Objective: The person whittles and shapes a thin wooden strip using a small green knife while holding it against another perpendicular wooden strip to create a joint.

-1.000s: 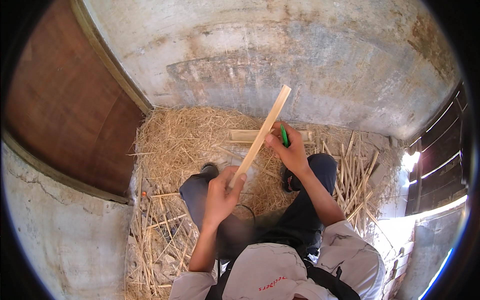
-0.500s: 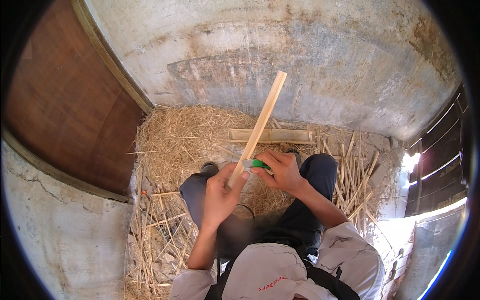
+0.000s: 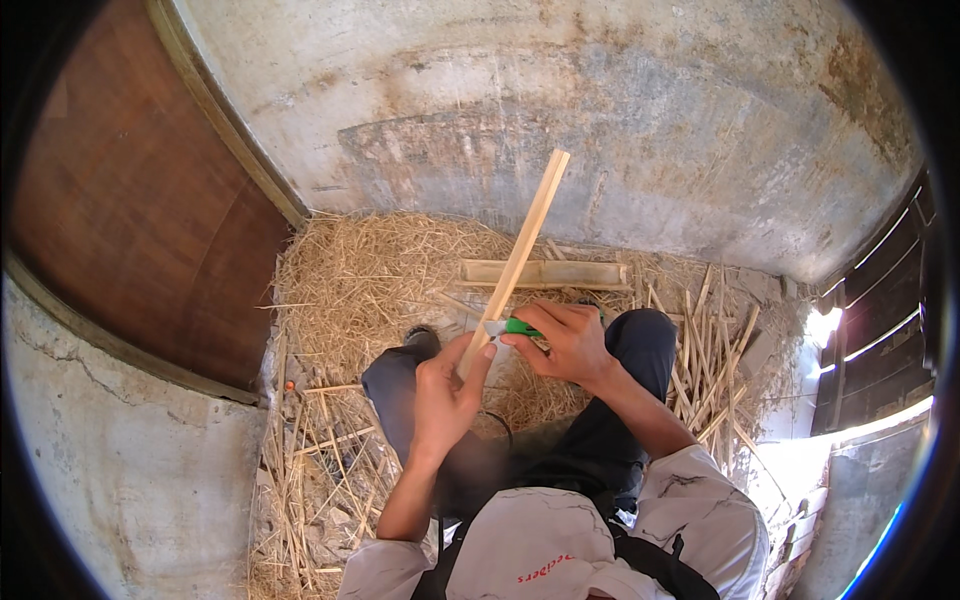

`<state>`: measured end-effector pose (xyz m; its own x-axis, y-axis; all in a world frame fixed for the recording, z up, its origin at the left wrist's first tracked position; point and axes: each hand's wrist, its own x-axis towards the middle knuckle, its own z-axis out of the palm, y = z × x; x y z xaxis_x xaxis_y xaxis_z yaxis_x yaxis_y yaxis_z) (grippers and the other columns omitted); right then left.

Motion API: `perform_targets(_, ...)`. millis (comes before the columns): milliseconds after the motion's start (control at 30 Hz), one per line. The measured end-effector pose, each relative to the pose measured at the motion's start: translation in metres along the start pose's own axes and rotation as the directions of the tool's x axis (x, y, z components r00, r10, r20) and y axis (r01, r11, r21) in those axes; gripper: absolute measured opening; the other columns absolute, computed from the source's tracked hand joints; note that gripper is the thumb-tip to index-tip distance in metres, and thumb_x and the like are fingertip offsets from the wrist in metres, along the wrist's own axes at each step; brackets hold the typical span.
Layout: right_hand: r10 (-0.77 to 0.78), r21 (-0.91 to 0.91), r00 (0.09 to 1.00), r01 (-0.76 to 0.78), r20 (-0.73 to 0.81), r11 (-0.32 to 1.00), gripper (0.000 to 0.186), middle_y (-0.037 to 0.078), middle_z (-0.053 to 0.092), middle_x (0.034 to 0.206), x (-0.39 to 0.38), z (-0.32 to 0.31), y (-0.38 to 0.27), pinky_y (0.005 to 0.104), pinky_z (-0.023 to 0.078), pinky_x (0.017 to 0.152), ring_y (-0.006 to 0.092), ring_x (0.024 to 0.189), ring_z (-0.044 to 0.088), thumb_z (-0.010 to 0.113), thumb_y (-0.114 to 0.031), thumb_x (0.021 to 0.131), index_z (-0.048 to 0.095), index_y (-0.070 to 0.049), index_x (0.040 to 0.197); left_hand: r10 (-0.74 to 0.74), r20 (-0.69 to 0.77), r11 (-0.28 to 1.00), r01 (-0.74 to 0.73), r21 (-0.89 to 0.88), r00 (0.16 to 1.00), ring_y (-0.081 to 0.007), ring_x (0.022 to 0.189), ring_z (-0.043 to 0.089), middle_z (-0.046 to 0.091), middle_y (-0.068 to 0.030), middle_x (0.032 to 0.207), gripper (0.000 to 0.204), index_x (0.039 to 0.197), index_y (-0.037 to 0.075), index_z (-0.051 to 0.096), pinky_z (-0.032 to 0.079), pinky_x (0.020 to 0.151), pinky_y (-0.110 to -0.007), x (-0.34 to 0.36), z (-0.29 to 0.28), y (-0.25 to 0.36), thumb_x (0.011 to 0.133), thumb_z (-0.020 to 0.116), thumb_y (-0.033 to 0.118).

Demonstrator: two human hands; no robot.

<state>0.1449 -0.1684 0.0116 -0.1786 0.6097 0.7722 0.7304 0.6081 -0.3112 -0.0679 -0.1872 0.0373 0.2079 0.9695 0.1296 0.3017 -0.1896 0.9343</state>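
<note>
A long pale strip of split bamboo (image 3: 529, 220) slants up and away between my legs. My left hand (image 3: 448, 390) is closed round its lower end, thumb near the blade. In my right hand (image 3: 570, 350) is a green-handled knife (image 3: 522, 326), its silvery blade against the strip just above my left thumb. A wider piece of split bamboo (image 3: 580, 272) lies crosswise on the straw behind the strip. My legs (image 3: 645, 355) are bent on either side of the work.
Straw (image 3: 350, 260) covers the floor, with loose bamboo sticks (image 3: 710, 360) to the right and more scraps (image 3: 320, 470) at lower left. A stained concrete wall (image 3: 560, 110) stands ahead, a brown wooden panel (image 3: 140, 200) at left, dark slats (image 3: 870, 300) with light gaps at right.
My right hand has come down and left, bringing the knife blade onto the strip. The strip's far end has moved slightly left and is tilted more upright.
</note>
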Motion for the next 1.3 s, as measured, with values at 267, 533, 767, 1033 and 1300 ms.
perform_targets(267,-0.007,-0.016,1.000,0.008,0.015,1.000,0.029,-0.002,0.071,0.079,0.001,-0.002,0.000,0.0334,0.055,0.057,0.0197,0.065,0.073,0.085,-0.038,0.091,0.074,-0.013,0.099,-0.051,0.040,0.996,0.054,-0.068,0.998,0.0026,0.059,0.039,0.052,0.0112,0.072,0.022,0.125,0.001,0.076,0.025,0.051,-0.022,-0.004,-0.002,-0.006,0.110,0.067,0.015)
perform_targets(533,-0.026,-0.021,1.000,0.026,0.014,0.999,0.028,-0.001,0.074,0.082,0.001,-0.003,0.004,0.0342,0.056,0.057,0.0206,0.066,0.073,0.085,-0.037,0.091,0.075,-0.013,0.100,-0.054,0.045,0.996,0.057,-0.072,0.998,0.0015,0.063,0.039,0.051,0.0112,0.073,0.021,0.122,0.001,0.076,0.027,0.054,-0.023,-0.006,-0.003,-0.005,0.110,0.067,0.015)
perform_targets(767,0.255,-0.025,0.950,-0.263,-0.183,0.964,0.024,0.010,0.073,0.080,0.019,-0.020,0.049,0.0391,0.056,0.061,0.0319,0.068,0.072,0.079,-0.029,0.098,0.073,-0.005,0.103,-0.074,0.099,0.997,0.078,-0.030,0.992,0.0011,0.061,0.040,0.052,0.0102,0.072,0.020,0.119,0.000,0.076,0.027,0.054,-0.022,-0.024,-0.008,-0.019,0.110,0.067,0.015)
perform_targets(1033,0.521,0.232,0.853,-0.502,-0.027,0.833,0.021,0.005,0.066,0.082,0.027,-0.048,0.082,0.0304,0.049,0.067,0.0128,0.069,0.059,0.072,-0.022,0.104,0.072,-0.005,0.116,-0.129,0.097,0.982,0.140,-0.124,0.987,-0.0015,0.054,0.050,0.061,0.0051,0.071,0.015,0.111,0.001,0.073,0.038,0.048,-0.022,-0.032,-0.016,-0.027,0.108,0.070,0.016)
perform_targets(1300,0.570,0.792,0.776,-0.516,0.271,0.326,0.032,0.007,0.072,0.087,0.022,-0.006,0.035,0.0257,0.045,0.053,0.0112,0.063,0.066,0.072,-0.021,0.106,0.071,0.005,0.125,-0.064,0.157,0.996,0.054,0.065,0.985,-0.0018,0.058,0.054,0.068,0.0018,0.075,0.015,0.110,0.000,0.073,0.040,0.050,-0.023,-0.015,-0.014,-0.022,0.104,0.074,0.014)
